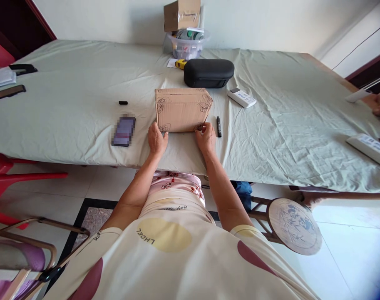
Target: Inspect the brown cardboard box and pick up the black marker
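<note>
A brown cardboard box [183, 109] rests on the cloth-covered table, with dark scribbled drawings at the corners of its upper face. My left hand [157, 139] grips its near left corner, thumb along the near edge. At the near right corner, my right hand [206, 136] is closed on the box, its fingers curled at the side. Just right of that hand lies a black marker [219, 126] without its cap. The black cap [122, 102] sits apart, left of the box. Below the cap is a phone [123, 131] with its screen blurred out.
Behind the box are a black hard case [208, 73], a yellow tape measure [180, 63] and a plastic tub [190, 45] with another carton [182, 16] above it. White packs [242, 98] lie rightward. A round stool [294, 226] stands at right, red chairs [8, 183] at left.
</note>
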The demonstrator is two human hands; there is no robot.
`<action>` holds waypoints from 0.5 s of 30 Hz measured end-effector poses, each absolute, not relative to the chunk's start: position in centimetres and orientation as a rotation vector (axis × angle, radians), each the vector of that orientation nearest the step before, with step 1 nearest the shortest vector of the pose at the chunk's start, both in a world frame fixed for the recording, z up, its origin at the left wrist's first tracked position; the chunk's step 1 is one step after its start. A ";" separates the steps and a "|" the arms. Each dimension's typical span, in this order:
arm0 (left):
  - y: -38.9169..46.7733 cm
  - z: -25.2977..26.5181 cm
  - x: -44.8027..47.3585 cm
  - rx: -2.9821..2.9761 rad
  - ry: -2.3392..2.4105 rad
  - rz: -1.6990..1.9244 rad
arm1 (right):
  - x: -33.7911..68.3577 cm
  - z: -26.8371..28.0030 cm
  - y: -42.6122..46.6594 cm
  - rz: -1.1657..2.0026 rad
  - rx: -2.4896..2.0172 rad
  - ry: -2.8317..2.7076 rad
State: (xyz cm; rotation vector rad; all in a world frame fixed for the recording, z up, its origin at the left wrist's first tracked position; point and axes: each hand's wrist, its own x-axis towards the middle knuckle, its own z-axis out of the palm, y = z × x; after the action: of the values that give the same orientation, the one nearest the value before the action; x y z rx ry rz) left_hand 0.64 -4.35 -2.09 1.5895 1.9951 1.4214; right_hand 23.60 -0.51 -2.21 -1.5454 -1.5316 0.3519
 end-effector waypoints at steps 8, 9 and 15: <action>-5.0 -1.3 3.5 1.648 1.992 1.467 | 21.0 -1.9 -1.5 0.262 -1.642 -1.469; -5.1 -1.2 3.7 1.643 2.016 1.460 | 20.9 -1.7 -1.6 0.253 -1.662 -1.474; -5.1 -1.0 3.3 1.615 2.026 1.460 | 21.2 -1.6 -1.6 0.246 -1.641 -1.463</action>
State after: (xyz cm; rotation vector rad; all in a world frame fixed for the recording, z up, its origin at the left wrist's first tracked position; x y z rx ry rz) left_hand 3.27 -5.07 -1.04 1.6148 2.0260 1.4597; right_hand 21.15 -1.64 -1.63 -1.6407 -1.4628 0.2458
